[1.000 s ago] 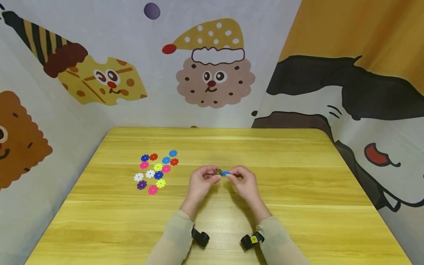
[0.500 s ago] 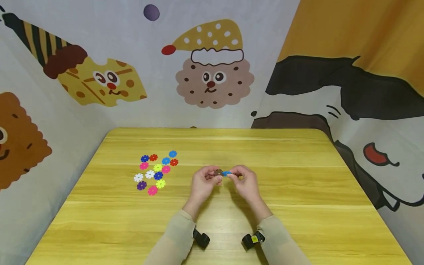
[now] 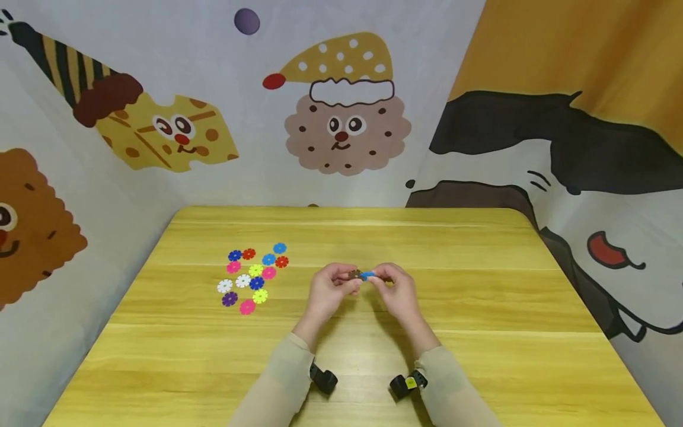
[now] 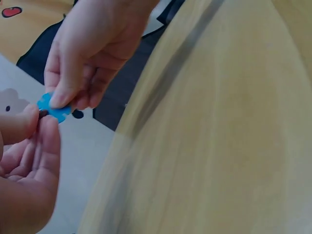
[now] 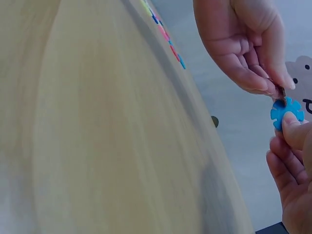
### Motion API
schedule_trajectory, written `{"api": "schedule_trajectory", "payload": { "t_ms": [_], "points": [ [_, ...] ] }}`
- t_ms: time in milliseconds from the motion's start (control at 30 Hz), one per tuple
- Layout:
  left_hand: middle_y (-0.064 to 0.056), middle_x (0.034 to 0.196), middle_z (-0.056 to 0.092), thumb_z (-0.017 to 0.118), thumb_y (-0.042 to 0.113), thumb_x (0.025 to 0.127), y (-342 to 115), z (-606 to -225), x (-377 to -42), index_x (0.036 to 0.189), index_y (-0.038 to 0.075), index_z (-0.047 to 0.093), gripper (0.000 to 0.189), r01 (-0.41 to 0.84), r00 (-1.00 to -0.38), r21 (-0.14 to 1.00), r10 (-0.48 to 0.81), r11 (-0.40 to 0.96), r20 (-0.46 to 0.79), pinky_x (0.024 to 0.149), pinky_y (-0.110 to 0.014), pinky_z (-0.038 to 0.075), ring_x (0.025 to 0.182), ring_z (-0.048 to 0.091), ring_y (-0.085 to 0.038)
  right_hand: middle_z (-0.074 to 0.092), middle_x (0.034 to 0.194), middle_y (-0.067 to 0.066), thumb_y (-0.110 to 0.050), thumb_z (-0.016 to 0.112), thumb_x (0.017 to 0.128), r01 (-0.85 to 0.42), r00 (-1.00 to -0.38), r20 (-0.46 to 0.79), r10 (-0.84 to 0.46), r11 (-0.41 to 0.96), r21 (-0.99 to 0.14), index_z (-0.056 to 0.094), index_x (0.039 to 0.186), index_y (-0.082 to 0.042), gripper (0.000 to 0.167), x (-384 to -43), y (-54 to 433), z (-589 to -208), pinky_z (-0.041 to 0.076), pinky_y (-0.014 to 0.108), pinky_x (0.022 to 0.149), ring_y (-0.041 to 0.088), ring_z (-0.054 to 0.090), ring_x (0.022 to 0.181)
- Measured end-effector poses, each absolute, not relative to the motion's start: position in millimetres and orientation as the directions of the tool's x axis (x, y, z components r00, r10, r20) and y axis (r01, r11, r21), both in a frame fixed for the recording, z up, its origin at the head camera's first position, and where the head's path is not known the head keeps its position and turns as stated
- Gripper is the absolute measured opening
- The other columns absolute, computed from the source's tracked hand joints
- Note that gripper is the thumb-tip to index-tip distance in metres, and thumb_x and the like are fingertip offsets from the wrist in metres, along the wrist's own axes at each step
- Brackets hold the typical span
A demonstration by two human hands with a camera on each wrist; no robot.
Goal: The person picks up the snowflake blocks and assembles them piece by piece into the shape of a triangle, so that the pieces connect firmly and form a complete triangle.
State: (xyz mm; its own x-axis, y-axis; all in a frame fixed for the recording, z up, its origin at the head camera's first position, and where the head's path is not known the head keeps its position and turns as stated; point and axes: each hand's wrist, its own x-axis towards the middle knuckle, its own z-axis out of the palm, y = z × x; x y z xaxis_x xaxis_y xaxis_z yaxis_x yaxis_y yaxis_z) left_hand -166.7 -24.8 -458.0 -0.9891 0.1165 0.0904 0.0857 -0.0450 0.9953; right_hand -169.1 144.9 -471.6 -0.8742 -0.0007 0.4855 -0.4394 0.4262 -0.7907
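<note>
My left hand point(image 3: 329, 290) pinches a brown notched disc point(image 3: 354, 274) between thumb and fingers. Between the thumb and fingers of my right hand point(image 3: 396, 289) is a light blue notched disc point(image 5: 286, 113), gripped by its edge. The two discs meet at their rims, set crosswise to each other, above the middle of the table. In the left wrist view the blue disc point(image 4: 54, 107) faces the camera, while the brown one is mostly hidden by the left fingertips point(image 4: 30, 119).
A loose group of flat notched discs in several colours lies left of the hands, among them a purple disc point(image 3: 229, 299), a white disc point(image 3: 224, 286) and a red disc point(image 3: 281, 261). The wooden table point(image 3: 480, 284) ends at a cartoon-printed curtain point(image 3: 213, 184).
Both hands keep hold of their discs and have risen slightly in view. The blue disc is turned a little against the brown one. The loose discs stay where they lay.
</note>
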Motion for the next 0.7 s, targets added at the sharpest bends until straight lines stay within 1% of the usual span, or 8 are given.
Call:
{"api": "schedule_trajectory", "payload": {
  "t_ms": [67, 133, 200, 267, 333, 500, 600, 700],
  "points": [
    [-0.018, 0.09, 0.068, 0.071, -0.005, 0.088, -25.5, -458.0, -167.5, 0.115, -0.013, 0.063, 0.029, 0.067, -0.987, 0.996, 0.142, -0.054, 0.074, 0.071, -0.039, 0.06, 0.071, 0.068, -0.018, 0.067, 0.082, 0.006, 0.004, 0.078, 0.08, -0.437, -0.878, 0.479, -0.013, 0.432, -0.789, 0.068, 0.08, -0.003, 0.013, -168.9, 147.8, -471.9, 0.056, 0.03, 0.075, 0.019, 0.063, 0.077],
    [-0.018, 0.089, 0.069, 0.068, -0.004, 0.09, -26.5, -458.5, -168.6, 0.116, -0.013, 0.063, 0.027, 0.045, -0.988, 0.996, 0.147, -0.07, 0.055, 0.071, -0.036, 0.06, 0.07, 0.068, -0.017, 0.067, 0.082, 0.007, 0.005, 0.078, 0.08, -0.446, -0.876, 0.481, -0.034, 0.433, -0.783, 0.068, 0.081, -0.002, 0.012, -168.6, 150.3, -472.4, 0.057, 0.031, 0.076, 0.02, 0.063, 0.078],
    [-0.019, 0.087, 0.069, 0.066, -0.005, 0.091, -27.5, -458.8, -169.3, 0.114, -0.014, 0.063, 0.025, 0.027, -0.989, 0.996, 0.14, -0.083, 0.039, 0.069, -0.033, 0.06, 0.068, 0.067, -0.016, 0.067, 0.083, 0.006, 0.005, 0.078, 0.08, -0.453, -0.877, 0.477, -0.058, 0.437, -0.778, 0.068, 0.083, -0.002, 0.012, -168.2, 152.1, -472.7, 0.057, 0.032, 0.077, 0.02, 0.063, 0.078],
    [-0.019, 0.085, 0.07, 0.066, -0.006, 0.09, -28.9, -459.2, -169.6, 0.112, -0.014, 0.063, 0.023, 0.013, -0.991, 0.996, 0.13, -0.088, 0.024, 0.068, -0.033, 0.06, 0.066, 0.066, -0.015, 0.067, 0.084, 0.006, 0.005, 0.078, 0.08, -0.457, -0.879, 0.469, -0.085, 0.429, -0.779, 0.068, 0.086, -0.002, 0.013, -167.9, 152.7, -473.0, 0.057, 0.033, 0.077, 0.02, 0.063, 0.079],
    [-0.018, 0.084, 0.07, 0.067, -0.006, 0.09, -29.6, -459.4, -169.6, 0.109, -0.013, 0.064, 0.021, 0.007, -0.992, 0.997, 0.124, -0.073, 0.016, 0.069, -0.036, 0.06, 0.066, 0.066, -0.016, 0.068, 0.09, 0.006, 0.003, 0.079, 0.08, -0.466, -0.879, 0.461, -0.121, 0.425, -0.776, 0.069, 0.093, -0.003, 0.017, -167.4, 153.2, -472.8, 0.057, 0.036, 0.078, 0.021, 0.064, 0.082],
    [-0.017, 0.083, 0.07, 0.069, -0.004, 0.089, -29.5, -456.9, -168.5, 0.105, -0.011, 0.067, 0.017, 0.001, -0.994, 1.0, 0.112, -0.03, 0.004, 0.076, -0.052, 0.057, 0.07, 0.066, -0.021, 0.069, 0.11, 0.006, -0.005, 0.083, 0.079, -0.481, -0.877, 0.416, -0.242, 0.422, -0.768, 0.069, 0.116, -0.008, 0.04, -168.0, 153.9, -474.1, 0.053, 0.043, 0.085, 0.022, 0.063, 0.096],
    [-0.017, 0.084, 0.069, 0.07, -0.001, 0.089, -28.8, -454.5, -167.2, 0.104, -0.009, 0.068, 0.017, -0.004, -0.994, 1.0, 0.111, 0.009, -0.005, 0.079, -0.055, 0.055, 0.073, 0.066, -0.023, 0.068, 0.114, 0.005, -0.009, 0.083, 0.08, -0.47, -0.881, 0.382, -0.281, 0.414, -0.779, 0.068, 0.119, -0.009, 0.042, -168.8, 153.4, -475.3, 0.052, 0.046, 0.089, 0.022, 0.062, 0.102],
    [-0.017, 0.084, 0.07, 0.071, 0.002, 0.089, -28.6, -452.2, -165.5, 0.103, -0.008, 0.068, 0.017, 0.002, -0.994, 0.999, 0.113, 0.041, -0.003, 0.078, -0.054, 0.055, 0.076, 0.067, -0.027, 0.069, 0.113, 0.004, -0.011, 0.083, 0.08, -0.464, -0.882, 0.371, -0.29, 0.399, -0.791, 0.07, 0.117, -0.01, 0.039, -169.0, 152.6, -475.2, 0.051, 0.046, 0.091, 0.022, 0.062, 0.104]
  ]
}}
